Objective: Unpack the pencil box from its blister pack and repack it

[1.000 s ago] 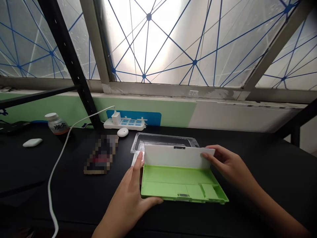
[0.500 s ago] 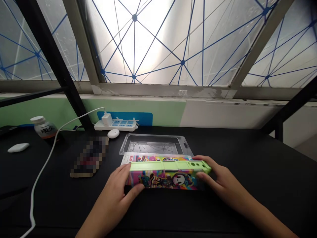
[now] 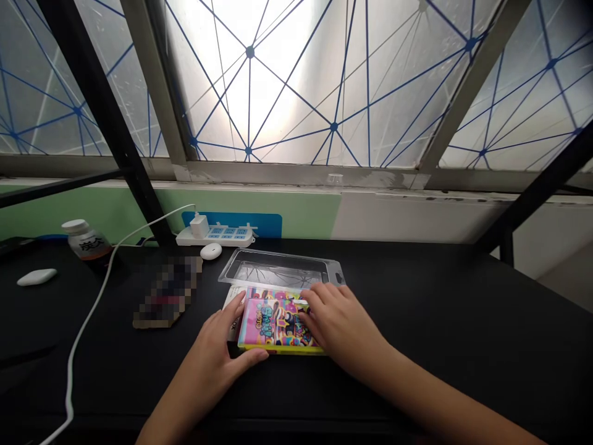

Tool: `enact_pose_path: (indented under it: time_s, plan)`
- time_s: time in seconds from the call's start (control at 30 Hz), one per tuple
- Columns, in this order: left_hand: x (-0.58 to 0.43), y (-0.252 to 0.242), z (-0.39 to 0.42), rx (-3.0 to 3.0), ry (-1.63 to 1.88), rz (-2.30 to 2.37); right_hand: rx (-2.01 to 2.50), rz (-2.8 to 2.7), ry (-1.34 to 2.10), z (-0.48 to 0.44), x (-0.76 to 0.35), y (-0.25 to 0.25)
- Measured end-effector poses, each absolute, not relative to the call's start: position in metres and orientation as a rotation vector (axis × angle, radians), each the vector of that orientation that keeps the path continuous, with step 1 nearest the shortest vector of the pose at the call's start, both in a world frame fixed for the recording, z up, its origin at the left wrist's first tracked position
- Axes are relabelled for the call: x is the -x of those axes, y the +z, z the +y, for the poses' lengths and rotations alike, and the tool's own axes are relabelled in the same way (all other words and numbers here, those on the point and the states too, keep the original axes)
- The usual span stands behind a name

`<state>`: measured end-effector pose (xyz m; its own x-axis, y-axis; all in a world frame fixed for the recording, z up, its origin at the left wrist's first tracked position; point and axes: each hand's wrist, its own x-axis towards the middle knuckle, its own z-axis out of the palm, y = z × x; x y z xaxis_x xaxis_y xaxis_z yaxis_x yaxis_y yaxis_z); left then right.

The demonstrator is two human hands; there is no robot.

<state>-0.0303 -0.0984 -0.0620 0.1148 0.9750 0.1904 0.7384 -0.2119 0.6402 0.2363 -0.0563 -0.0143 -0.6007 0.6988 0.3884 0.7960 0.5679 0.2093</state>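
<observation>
A flat cartoon-printed case (image 3: 269,324) with a pink front and a yellow-green edge lies face up on the black desk. My left hand (image 3: 220,352) grips its left end, thumb along the near edge and fingers at the far left corner. Across the right part of the case lies my right hand (image 3: 338,321), its fingers bent and thumb close to the index finger; it hides that end. Under and behind the case shows a printed card (image 3: 235,293), white at its left. A clear plastic tray (image 3: 227,269) sits just beyond.
To the left are a blurred-out flat object (image 3: 169,293), a white round case (image 3: 211,251), a white oval object (image 3: 37,277) and a dark bottle with a white lid (image 3: 88,242). A white cable (image 3: 88,327) runs from a power strip (image 3: 227,233) by the wall.
The case has tipped from standing on its long edge to lying flat, printed face up. My right hand has moved left from its right end onto its top. My left hand stays at the left end.
</observation>
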Motion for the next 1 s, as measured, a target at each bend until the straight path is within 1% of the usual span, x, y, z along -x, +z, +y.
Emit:
enact_pose_path:
  time_s: [0.17,0.23,0.47,0.63,0.7,0.77,0.87,1.0]
  plan:
    - [0.029,-0.059,-0.098,-2.043,0.853,1.632,1.188,-2.579,-0.236,-0.045,-0.218,-0.021]
    - [0.030,-0.058,-0.099,-2.066,0.840,1.621,1.201,-2.558,-0.176,-0.041,-0.218,-0.024]
    - [0.034,-0.049,-0.102,-2.140,0.752,1.532,1.135,-2.384,-0.282,-0.034,-0.213,-0.028]
    - [0.037,-0.045,-0.101,-2.082,0.807,1.464,0.886,-2.210,-0.472,-0.060,-0.221,-0.017]
    - [0.040,-0.047,-0.100,-2.055,0.851,1.474,0.786,-2.271,-0.446,-0.082,-0.229,-0.008]
    - [0.042,-0.049,-0.099,-2.039,0.826,1.492,0.734,-2.401,-0.325,-0.102,-0.241,0.000]
    - [0.045,-0.054,-0.098,-2.013,0.688,1.555,0.785,-2.560,-0.190,-0.116,-0.270,-0.001]
    - [0.044,-0.059,-0.099,-2.012,0.641,1.600,1.059,-2.595,-0.144,-0.105,-0.318,-0.026]
